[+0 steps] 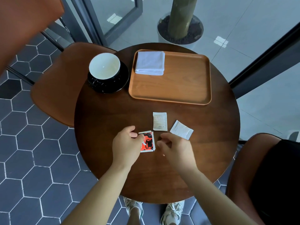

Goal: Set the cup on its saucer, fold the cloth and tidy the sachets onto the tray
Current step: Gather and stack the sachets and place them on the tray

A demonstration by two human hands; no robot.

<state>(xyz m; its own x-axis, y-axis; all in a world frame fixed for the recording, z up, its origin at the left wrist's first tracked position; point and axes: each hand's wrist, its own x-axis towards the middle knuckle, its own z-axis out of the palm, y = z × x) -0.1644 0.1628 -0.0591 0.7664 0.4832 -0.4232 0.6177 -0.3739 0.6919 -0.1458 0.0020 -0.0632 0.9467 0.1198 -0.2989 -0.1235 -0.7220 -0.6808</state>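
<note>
Head view, places given from the tray (170, 93).
Red sachet (148, 142): on the table (103, 127), near side of the tray, its left edge under the left hand.
White sachets: one (159, 121) upright, one (181, 129) tilted, both between the tray and the hands.
Left hand (126, 146): fingers curled, pinching the red sachet's edge.
Right hand (174, 147): loosely curled, holding nothing.
Cloth (150, 63): folded, in the tray's far left corner.
Cup (104, 66): on its black saucer (113, 85), just left of the tray.
</note>
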